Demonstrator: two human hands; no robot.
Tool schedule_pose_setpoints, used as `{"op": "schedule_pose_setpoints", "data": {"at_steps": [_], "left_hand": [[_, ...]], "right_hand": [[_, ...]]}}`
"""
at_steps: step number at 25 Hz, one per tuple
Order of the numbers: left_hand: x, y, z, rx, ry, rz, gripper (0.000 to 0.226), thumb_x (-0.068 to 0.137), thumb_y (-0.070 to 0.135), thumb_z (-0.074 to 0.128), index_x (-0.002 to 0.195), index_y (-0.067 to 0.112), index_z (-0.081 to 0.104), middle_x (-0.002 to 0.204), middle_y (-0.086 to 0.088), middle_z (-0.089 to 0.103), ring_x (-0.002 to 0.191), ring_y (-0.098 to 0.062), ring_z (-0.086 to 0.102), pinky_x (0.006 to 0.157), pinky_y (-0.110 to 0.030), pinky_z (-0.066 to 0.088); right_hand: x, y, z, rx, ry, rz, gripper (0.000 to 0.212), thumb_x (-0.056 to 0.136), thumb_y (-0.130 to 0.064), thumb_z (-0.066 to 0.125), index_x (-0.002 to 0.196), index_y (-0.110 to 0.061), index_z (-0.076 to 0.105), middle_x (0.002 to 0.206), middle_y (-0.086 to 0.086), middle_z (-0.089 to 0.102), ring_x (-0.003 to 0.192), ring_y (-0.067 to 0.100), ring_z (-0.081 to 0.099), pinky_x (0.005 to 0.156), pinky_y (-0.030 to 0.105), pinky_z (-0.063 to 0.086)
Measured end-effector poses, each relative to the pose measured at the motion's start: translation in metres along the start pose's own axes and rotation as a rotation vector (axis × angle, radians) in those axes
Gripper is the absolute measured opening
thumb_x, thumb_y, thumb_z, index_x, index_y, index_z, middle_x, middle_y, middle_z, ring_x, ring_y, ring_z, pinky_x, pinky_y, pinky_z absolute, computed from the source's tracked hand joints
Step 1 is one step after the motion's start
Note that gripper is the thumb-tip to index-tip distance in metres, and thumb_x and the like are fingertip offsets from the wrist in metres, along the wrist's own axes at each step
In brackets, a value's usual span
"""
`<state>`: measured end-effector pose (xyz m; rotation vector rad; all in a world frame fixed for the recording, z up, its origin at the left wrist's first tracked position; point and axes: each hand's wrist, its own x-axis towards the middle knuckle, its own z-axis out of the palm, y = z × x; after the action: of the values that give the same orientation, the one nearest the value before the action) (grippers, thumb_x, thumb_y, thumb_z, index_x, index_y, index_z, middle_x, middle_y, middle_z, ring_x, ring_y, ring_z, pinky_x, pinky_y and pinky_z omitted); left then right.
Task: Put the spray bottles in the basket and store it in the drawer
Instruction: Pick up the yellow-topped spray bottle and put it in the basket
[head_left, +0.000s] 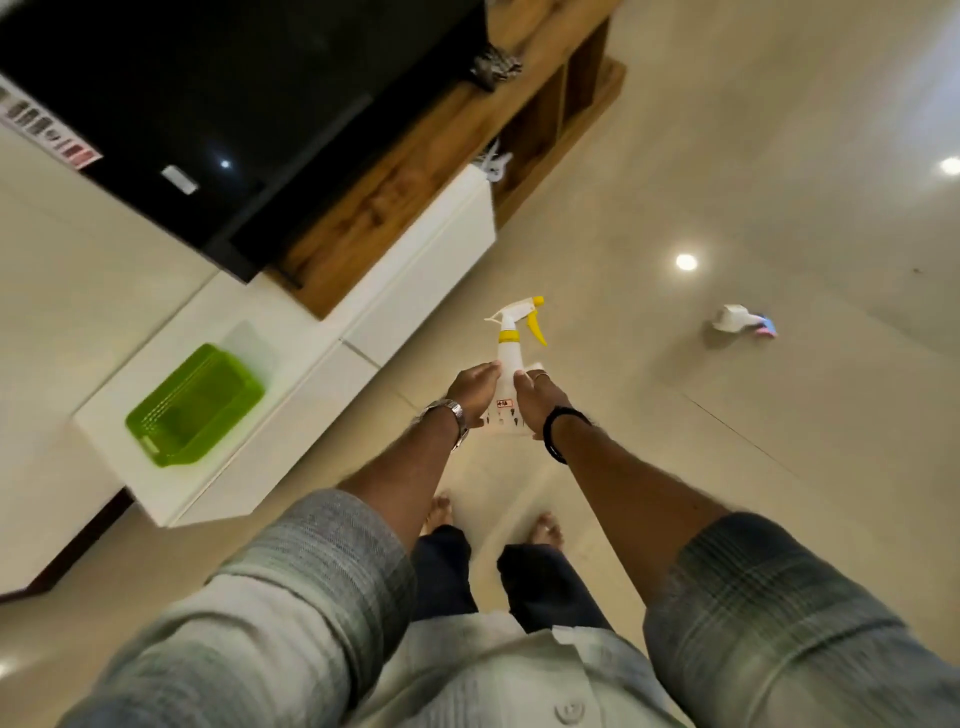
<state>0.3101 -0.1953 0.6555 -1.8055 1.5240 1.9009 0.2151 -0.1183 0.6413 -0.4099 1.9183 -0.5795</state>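
Note:
I hold a white spray bottle (506, 364) with a yellow trigger and collar upright in front of me, above the floor. My left hand (471, 392) grips its left side and my right hand (535, 397) grips its right side. A green plastic basket (195, 408) sits empty on the white cabinet (291, 415) to my left, apart from the bottle. A second spray bottle (744, 322), white with a pink and blue part, lies on its side on the floor to the right.
A black TV (218, 104) stands on a wooden shelf unit (415, 161) behind the white cabinet with closed drawer fronts (431, 280). A dark object (493, 67) rests on the shelf. Glossy beige floor tiles (727, 156) spread right. My bare feet are below.

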Motion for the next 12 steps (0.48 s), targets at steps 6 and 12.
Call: {"op": "schedule_pose_setpoints", "data": {"at_steps": [6, 12], "left_hand": [[0.0, -0.058, -0.119, -0.181, 0.15, -0.038, 0.039, 0.101, 0.047, 0.046, 0.126, 0.025, 0.067, 0.114, -0.004, 0.072, 0.099, -0.025, 0.07, 0.097, -0.044, 0.055], [0.006, -0.141, -0.239, -0.304, 0.235, -0.045, 0.022, 0.099, 0.034, 0.052, 0.11, 0.031, 0.071, 0.115, -0.007, 0.074, 0.107, -0.031, 0.073, 0.094, -0.055, 0.058]], "right_hand": [[0.004, -0.062, 0.112, -0.205, -0.114, -0.105, 0.049, 0.104, -0.048, 0.028, 0.135, -0.016, 0.05, 0.108, 0.008, 0.064, 0.091, 0.025, 0.058, 0.091, 0.043, 0.055], [0.012, -0.114, 0.248, -0.384, -0.24, -0.137, 0.049, 0.104, -0.047, 0.029, 0.137, -0.017, 0.049, 0.125, 0.014, 0.065, 0.11, 0.032, 0.061, 0.099, 0.047, 0.052]]}}
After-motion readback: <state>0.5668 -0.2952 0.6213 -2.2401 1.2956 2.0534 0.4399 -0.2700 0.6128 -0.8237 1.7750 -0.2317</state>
